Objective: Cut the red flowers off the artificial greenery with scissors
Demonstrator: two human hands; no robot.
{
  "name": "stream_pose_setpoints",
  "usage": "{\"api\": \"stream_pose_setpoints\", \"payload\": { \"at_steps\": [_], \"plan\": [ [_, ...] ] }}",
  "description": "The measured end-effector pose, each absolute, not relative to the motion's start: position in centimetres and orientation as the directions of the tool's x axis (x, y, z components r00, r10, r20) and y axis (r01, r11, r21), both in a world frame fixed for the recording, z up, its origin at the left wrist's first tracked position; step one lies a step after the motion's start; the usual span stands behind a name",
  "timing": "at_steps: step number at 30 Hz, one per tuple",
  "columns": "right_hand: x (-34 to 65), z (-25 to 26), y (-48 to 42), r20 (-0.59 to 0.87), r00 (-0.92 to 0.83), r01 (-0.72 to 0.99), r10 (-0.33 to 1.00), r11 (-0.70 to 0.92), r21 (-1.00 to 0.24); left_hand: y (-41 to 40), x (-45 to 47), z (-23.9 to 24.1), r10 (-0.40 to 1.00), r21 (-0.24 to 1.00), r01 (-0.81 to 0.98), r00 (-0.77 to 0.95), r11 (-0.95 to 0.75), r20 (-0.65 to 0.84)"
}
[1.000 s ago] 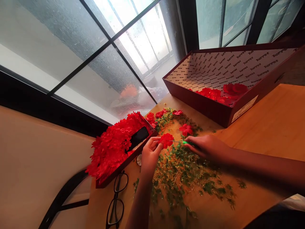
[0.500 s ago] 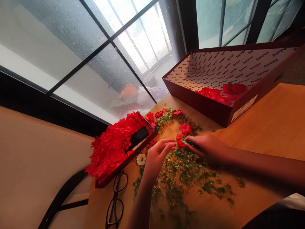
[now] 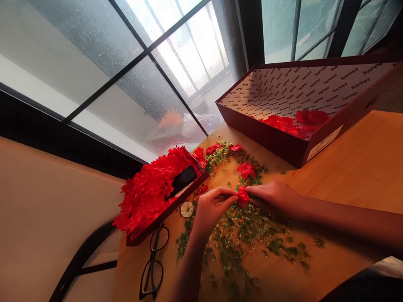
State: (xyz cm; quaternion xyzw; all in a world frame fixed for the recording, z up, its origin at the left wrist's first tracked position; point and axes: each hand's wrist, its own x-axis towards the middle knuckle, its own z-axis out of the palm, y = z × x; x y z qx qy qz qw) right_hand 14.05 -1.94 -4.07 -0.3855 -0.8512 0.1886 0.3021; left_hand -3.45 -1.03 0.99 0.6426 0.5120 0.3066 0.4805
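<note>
Threading seemed the current step: left hand (image 3: 209, 207) pinched a red flower (image 3: 242, 196) above greenery (image 3: 252, 226) on the tabletop (image 3: 352, 167); right hand (image 3: 273, 197) clasped a mostly hidden tool (image 3: 252, 196). Next move likely called for steady alignment of both.

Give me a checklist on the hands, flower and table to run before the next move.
1. Flower up between the hands: ok, it is between the left hand's fingertips and the right hand.
2. Right hand closed on the green handle: ok, though little of the handle shows.
3. Left hand's pinch: cannot tell, what lies between its fingertips is hidden.
4. Table bare under the hands: not ok, green sprigs are scattered there.
5. Glasses apart from both hands: ok, they lie by the table's edge.
</note>
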Motion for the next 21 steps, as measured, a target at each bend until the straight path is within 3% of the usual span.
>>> {"api": "stream_pose_setpoints", "payload": {
  "at_steps": [6, 13, 15, 18, 21],
  "plan": [
    [13.7, -4.7, -2.4, 0.414, -0.477, 0.551, 0.775, 0.631, -0.546, -1.6, -2.9, 1.5, 0.95, 0.934, 0.356, 0.299, -0.026, -0.088],
    [13.9, -4.1, -1.7, 0.396, -0.303, 0.599, 0.867, 0.497, -0.628, 0.1, -5.8, 3.0, 0.987, 0.925, 0.377, 0.157, -0.04, -0.021],
    [14.1, -4.1, -1.4, 0.4, -0.251, 0.611, 0.882, 0.464, -0.641, 0.7, -7.2, 2.7, 0.987, 0.857, 0.509, 0.162, -0.074, -0.011],
    [14.4, -4.1, -1.3, 0.393, -0.227, 0.617, 0.891, 0.444, -0.65, 1.2, -8.3, 1.7, 0.974, 0.648, 0.746, 0.224, -0.153, -0.028],
    [14.4, -4.0, -1.3, 0.383, -0.24, 0.621, 0.892, 0.445, -0.646, 1.2, -8.1, 0.5, 0.948, 0.489, 0.834, 0.316, -0.257, -0.042]
  ]
}}
